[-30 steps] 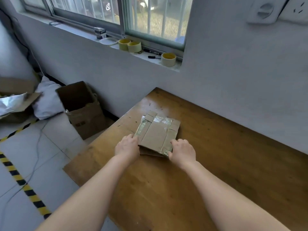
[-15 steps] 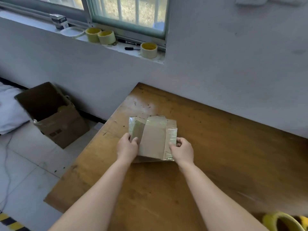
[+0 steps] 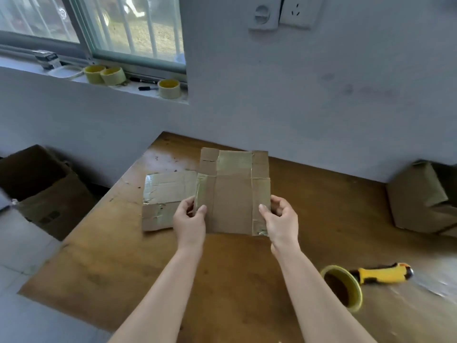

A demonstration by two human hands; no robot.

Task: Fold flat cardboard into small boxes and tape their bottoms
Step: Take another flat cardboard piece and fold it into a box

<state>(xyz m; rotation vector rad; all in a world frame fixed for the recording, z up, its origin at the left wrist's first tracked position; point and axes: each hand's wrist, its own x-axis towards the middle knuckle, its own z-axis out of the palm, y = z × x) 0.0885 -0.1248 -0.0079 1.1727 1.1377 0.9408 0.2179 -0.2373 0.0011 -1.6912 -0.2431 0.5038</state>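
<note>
I hold a flat brown cardboard piece [image 3: 232,194] with old shiny tape strips, lifted off the wooden table [image 3: 222,268] and tilted up towards me. My left hand [image 3: 189,220] pinches its lower left edge and my right hand [image 3: 280,220] pinches its lower right edge. A second flat cardboard piece [image 3: 165,199] lies on the table just left of it, partly behind my left hand. A yellow tape roll [image 3: 342,288] lies on the table at the lower right.
A yellow-handled cutter [image 3: 382,273] lies beside the tape roll. A folded cardboard box [image 3: 422,199] stands at the table's right by the wall. An open carton [image 3: 37,186] sits on the floor left. Three tape rolls [image 3: 108,75] and pens rest on the window sill.
Both hands lifted the top cardboard piece off the stack and raised it, uncovering the second piece beneath. The view swung right, bringing the tape roll, cutter and box into sight.
</note>
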